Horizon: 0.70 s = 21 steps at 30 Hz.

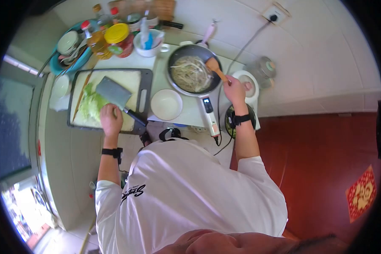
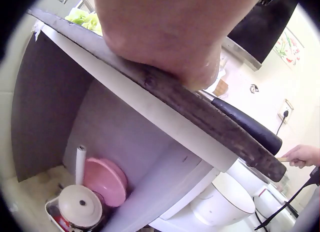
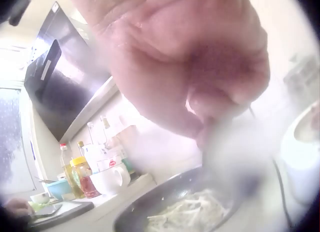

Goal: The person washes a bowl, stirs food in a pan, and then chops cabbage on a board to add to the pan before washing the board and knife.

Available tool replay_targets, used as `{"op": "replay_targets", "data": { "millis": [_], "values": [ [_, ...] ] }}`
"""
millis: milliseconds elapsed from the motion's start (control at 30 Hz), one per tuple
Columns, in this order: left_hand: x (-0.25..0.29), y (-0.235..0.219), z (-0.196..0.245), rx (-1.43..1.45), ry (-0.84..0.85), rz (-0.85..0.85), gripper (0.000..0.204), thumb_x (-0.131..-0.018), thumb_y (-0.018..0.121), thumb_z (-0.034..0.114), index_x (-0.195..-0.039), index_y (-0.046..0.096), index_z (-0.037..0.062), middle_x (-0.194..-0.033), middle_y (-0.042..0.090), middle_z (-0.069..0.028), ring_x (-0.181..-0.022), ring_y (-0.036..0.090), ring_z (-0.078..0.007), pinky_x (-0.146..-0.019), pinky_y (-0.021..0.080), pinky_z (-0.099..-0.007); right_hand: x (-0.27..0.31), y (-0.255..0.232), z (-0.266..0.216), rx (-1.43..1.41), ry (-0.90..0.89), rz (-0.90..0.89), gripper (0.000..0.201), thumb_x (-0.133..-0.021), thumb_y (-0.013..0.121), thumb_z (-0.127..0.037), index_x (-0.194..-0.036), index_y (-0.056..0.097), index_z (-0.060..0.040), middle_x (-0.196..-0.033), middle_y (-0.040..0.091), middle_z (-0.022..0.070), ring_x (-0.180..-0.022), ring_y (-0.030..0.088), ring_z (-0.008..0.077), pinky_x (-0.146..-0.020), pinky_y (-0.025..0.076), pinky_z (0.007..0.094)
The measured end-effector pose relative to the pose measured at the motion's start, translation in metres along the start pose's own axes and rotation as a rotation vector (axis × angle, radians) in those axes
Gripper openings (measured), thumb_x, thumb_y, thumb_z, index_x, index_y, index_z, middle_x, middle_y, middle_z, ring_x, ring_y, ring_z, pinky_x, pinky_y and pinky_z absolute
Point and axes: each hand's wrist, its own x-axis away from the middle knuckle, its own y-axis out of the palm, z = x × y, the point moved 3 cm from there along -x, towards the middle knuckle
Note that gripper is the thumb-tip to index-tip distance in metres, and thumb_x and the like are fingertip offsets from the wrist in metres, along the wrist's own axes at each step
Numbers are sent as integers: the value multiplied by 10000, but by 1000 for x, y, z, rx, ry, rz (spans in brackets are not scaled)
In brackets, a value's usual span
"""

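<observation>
In the head view, my right hand (image 1: 236,91) grips the handle of a wooden spatula (image 1: 214,67), its blade inside the right side of a dark frying pan. The pan holds pale, thin shredded food (image 1: 190,75). My left hand (image 1: 111,120) rests at the near edge of the cutting board (image 1: 133,76), fingers loosely bent beside green leaves (image 1: 91,103). A cleaver (image 1: 113,91) lies on the board, its black handle to the right of that hand. The right wrist view shows my right hand (image 3: 200,67) above the pan (image 3: 150,202), its grip blurred.
An empty white bowl (image 1: 167,104) stands between board and pan. Behind are bottles, a yellow-lidded jar (image 1: 117,34), a white cup (image 1: 147,50) and a blue basin (image 1: 55,63). A cable runs from the wall socket past the pan. Pots and a pink basin (image 2: 106,182) sit below the counter.
</observation>
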Motion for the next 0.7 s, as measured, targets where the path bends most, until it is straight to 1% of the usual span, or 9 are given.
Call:
{"op": "replay_targets", "data": {
  "millis": [100,167,233,300,333,467,600,667,700],
  "values": [
    [3,-11,1,-6,5,-24,83,-774,635,51,-842,589,42,-887,620,-144,-851,590,-352,-766,474,-454,4,33,5,-106,-11,-84,419,-824,626,-302,-1219,650,-166,-881,696,179,-826,671,372,-719,523,463],
    [3,-30,19,-6,21,26,98,-775,637,51,-865,602,40,-913,634,-140,-885,608,-344,-790,494,-440,21,24,-9,118,4,-73,436,-831,641,-317,-1231,638,-142,-980,689,174,-908,659,365,-770,515,453],
    [13,-48,29,-25,-5,31,113,-771,644,50,-878,607,42,-930,641,-126,-915,614,-332,-816,500,-422,29,23,-1,212,-323,192,428,-840,656,-278,-1228,630,-100,-1124,651,164,-1006,631,347,-831,498,447],
    [28,-64,35,-59,-48,54,125,-770,648,48,-889,609,47,-934,641,-110,-934,614,-324,-816,501,-418,39,10,-23,-77,-312,72,403,-850,659,-216,-1226,625,-76,-1186,618,159,-1030,608,326,-873,489,405],
    [37,-72,36,-61,-101,59,128,-772,648,49,-893,607,50,-935,641,-106,-942,612,-322,-818,501,-416,47,7,-41,-242,-219,-21,377,-853,673,-152,-1218,630,-65,-1128,638,124,-924,629,253,-812,515,344],
    [67,-100,26,-144,-263,70,173,-781,646,72,-949,613,55,-986,639,-121,-1012,591,-332,-869,489,-412,75,26,-104,-561,-301,-266,335,-868,673,-95,-1200,637,-69,-1115,646,65,-833,629,131,-680,530,269],
    [57,-109,-30,-191,-403,132,289,-813,649,173,-1071,596,54,-1099,618,-156,-1083,565,-349,-926,469,-425,127,73,-182,-585,-514,-469,365,-844,699,-107,-1202,634,-88,-1114,649,71,-867,643,153,-684,527,278],
    [32,-111,-54,-186,-439,107,444,-835,647,271,-1210,541,59,-1192,578,-177,-1126,551,-350,-956,461,-429,148,95,-225,-415,-768,-344,388,-791,712,-158,-1166,636,-94,-1069,630,105,-930,642,268,-769,531,353],
    [21,-110,-62,-170,-434,111,444,-835,647,271,-1210,541,59,-1192,578,-177,-1126,551,-350,-956,461,-429,156,102,-243,-385,-754,-362,408,-769,706,-146,-1166,623,-97,-1051,614,119,-959,617,322,-795,519,400]
  ]
}}
